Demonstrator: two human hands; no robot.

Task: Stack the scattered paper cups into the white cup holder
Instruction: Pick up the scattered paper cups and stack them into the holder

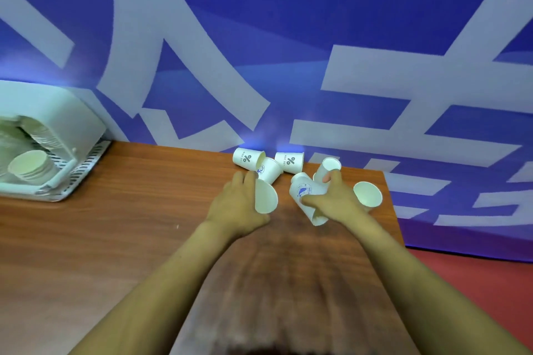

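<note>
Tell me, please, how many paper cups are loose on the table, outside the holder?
7: two "%" cups by the wall, one between them, one in the left hand, one in the right hand, one behind it, one far right. Others may be hidden.

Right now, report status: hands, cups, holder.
Left hand grips one cup; right hand grips another. Five loose cups near wall. White cup holder far left, partly stocked. Nothing blocking the path.
</note>
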